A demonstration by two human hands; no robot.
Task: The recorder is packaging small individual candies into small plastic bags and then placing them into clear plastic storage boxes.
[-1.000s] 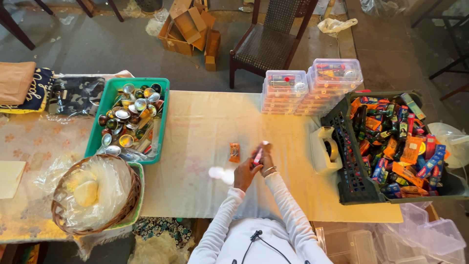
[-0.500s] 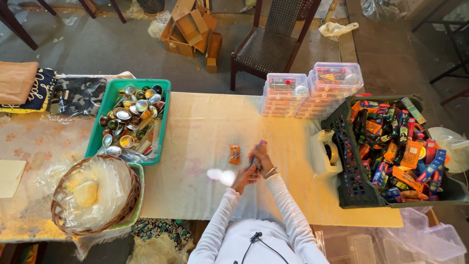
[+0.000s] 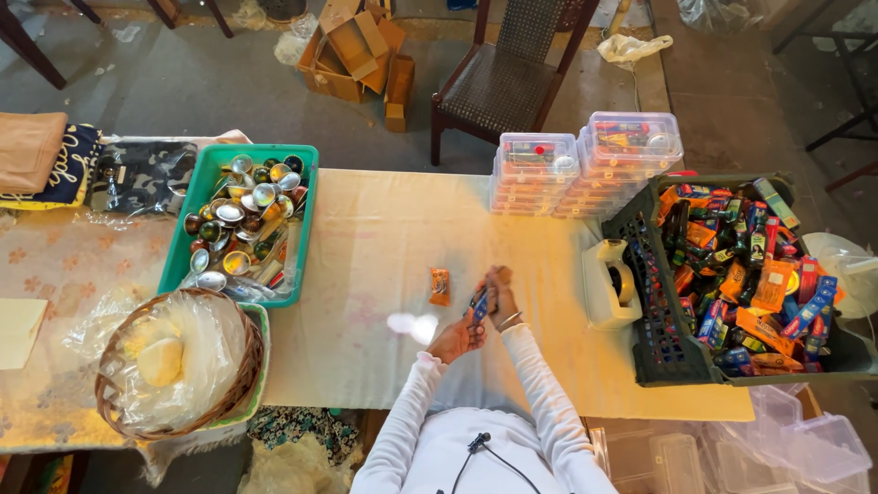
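While both hands meet above the cream tabletop, the left hand and right hand pinched together on a small blue packet, it looks light, thin and crinkly, best gripped by its edges, beside an orange sachet.

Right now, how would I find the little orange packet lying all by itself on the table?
Start at the long cream tablecloth running between the green tray of shiny metal pieces and the dark crate of colourful packets. Look near its middle, just left of the person's two hands. The little orange packet lies there flat and alone on bare cloth, unlike the heaped packets in the crate.
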